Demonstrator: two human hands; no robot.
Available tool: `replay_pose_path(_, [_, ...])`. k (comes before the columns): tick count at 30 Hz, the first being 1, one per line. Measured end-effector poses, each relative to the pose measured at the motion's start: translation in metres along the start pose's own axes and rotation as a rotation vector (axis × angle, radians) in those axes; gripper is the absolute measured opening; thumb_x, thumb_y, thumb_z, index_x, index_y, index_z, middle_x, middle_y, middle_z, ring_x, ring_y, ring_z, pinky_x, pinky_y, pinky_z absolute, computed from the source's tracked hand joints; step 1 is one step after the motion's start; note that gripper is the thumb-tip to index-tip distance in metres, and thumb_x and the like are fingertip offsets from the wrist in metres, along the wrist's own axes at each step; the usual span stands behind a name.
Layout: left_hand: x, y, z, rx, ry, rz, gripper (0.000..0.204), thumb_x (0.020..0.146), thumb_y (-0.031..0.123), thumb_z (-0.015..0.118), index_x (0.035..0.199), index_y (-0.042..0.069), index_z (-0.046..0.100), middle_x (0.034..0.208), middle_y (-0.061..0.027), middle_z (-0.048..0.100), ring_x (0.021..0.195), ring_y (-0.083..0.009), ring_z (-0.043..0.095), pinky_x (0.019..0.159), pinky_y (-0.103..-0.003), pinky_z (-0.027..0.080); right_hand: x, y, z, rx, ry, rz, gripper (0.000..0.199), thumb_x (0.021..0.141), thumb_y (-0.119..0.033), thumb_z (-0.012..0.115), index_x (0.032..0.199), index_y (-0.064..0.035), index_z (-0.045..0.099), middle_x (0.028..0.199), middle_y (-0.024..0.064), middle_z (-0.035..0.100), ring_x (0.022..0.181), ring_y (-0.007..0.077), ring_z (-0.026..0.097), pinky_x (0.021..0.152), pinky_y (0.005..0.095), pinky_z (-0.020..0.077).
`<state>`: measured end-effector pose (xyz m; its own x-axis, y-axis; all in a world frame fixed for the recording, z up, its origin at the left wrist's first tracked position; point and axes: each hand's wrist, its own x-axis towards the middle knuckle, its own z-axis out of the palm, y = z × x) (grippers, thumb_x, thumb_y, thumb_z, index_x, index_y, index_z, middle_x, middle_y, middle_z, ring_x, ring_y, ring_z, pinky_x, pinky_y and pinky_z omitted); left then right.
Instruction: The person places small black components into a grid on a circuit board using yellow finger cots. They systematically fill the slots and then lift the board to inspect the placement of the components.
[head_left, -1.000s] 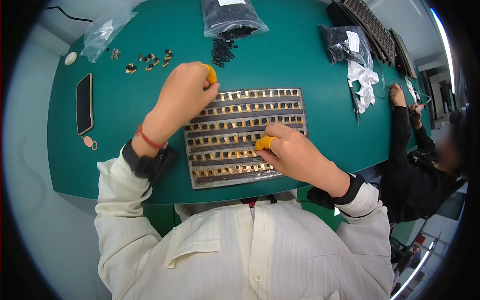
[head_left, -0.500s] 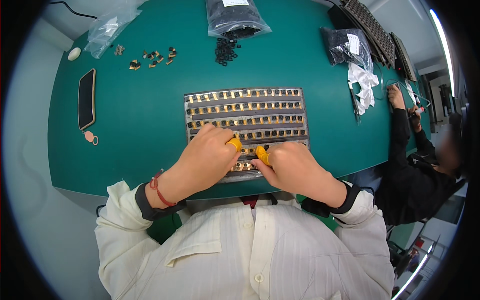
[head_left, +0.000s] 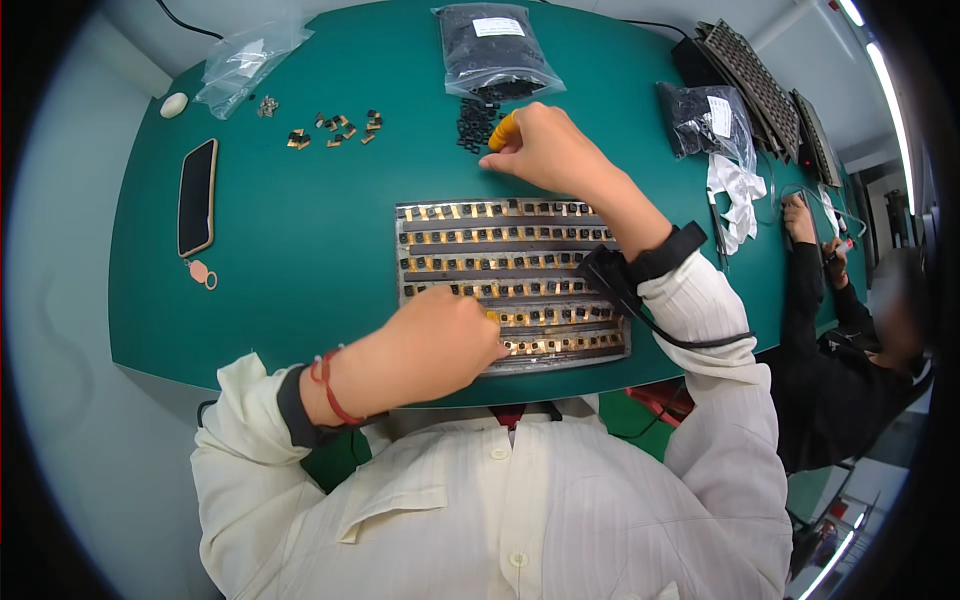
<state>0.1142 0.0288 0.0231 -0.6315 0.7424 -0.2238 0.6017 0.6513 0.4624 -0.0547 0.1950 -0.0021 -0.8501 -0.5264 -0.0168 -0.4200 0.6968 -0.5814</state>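
Note:
A metal tray [head_left: 510, 247] lies in front of me, holding rows of small black square pieces on gold-coloured tabs. Over its near left part rests my left hand [head_left: 425, 345], closed, with a yellow finger cot just showing; whatever its fingertips hold is hidden. Beyond the tray, my right hand [head_left: 545, 150] reaches to a pile of small black square parts [head_left: 474, 125]. Its thumb and yellow-covered forefinger are pinched at the pile's right side, and anything between them is too small to make out. The pile spills from a clear bag of black parts [head_left: 490, 60].
Loose gold-and-black pieces [head_left: 335, 130] lie at the far left, near a clear plastic bag [head_left: 245, 70] and a phone [head_left: 197, 200]. To the right are another bag of black parts [head_left: 700, 125], a white cloth [head_left: 738, 200], stacked trays [head_left: 750, 70] and a co-worker's hands [head_left: 798, 220].
My right hand has left the near part of the tray and moved away from me to the black pile. The left hand stays over the tray. The whole view has shifted slightly.

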Motion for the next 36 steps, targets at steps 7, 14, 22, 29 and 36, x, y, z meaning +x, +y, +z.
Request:
replay_pose_path(7, [0.016, -0.077, -0.035, -0.067, 0.492, -0.182, 0.027, 0.085, 0.018, 0.072, 0.098, -0.006, 0.071, 0.084, -0.0191, 0.068, 0.072, -0.0333, 0.067, 0.068, -0.039, 0.053, 0.019, 0.001, 0.017, -0.035, 0.003, -0.002, 0.029, 0.076, -0.019, 0.08, 0.09, 0.005, 0.072, 0.083, 0.0203, 0.071, 0.078, 0.0313, 0.07, 0.072, 0.0379, 0.0556])
replay_pose_path(14, [0.054, -0.124, -0.049, -0.176, 0.578, -0.399, 0.027, 0.081, 0.011, 0.077, 0.1, -0.007, 0.071, 0.082, -0.017, 0.073, 0.074, -0.0212, 0.071, 0.07, -0.03, 0.056, -0.002, -0.001, 0.007, -0.08, -0.01, -0.09, 0.015, 0.078, -0.008, 0.073, 0.086, 0.0048, 0.072, 0.083, 0.0244, 0.069, 0.081, 0.0387, 0.07, 0.074, 0.0429, 0.0565])
replay_pose_path(22, [0.083, -0.13, -0.037, -0.046, 0.605, -0.406, 0.02, 0.082, 0.011, 0.075, 0.093, -0.005, 0.073, 0.078, -0.0168, 0.072, 0.071, -0.0262, 0.071, 0.067, -0.033, 0.056, -0.011, 0.012, -0.006, 0.015, -0.001, -0.009, 0.016, 0.077, -0.004, 0.073, 0.089, 0.0052, 0.073, 0.085, 0.0247, 0.07, 0.081, 0.0375, 0.07, 0.075, 0.0417, 0.0562])
replay_pose_path(29, [0.085, -0.116, -0.039, 0.083, 0.623, -0.415, 0.018, 0.079, 0.011, 0.074, 0.086, -0.005, 0.072, 0.076, -0.0157, 0.07, 0.071, -0.0308, 0.069, 0.066, -0.037, 0.055, -0.005, 0.001, -0.005, 0.041, -0.037, 0.044, 0.018, 0.076, -0.005, 0.075, 0.09, 0.0055, 0.072, 0.084, 0.0231, 0.07, 0.081, 0.0363, 0.07, 0.074, 0.0407, 0.0557])
replay_pose_path(36, [0.046, -0.073, -0.039, -0.118, 0.536, -0.296, 0.018, 0.076, 0.01, 0.072, 0.086, -0.005, 0.071, 0.076, -0.0158, 0.066, 0.069, -0.0309, 0.065, 0.063, -0.038, 0.052, 0.001, 0.009, 0.006, -0.017, -0.028, -0.181, 0.014, 0.077, -0.005, 0.073, 0.087, 0.0046, 0.071, 0.083, 0.0239, 0.069, 0.08, 0.0375, 0.069, 0.074, 0.0421, 0.0553])
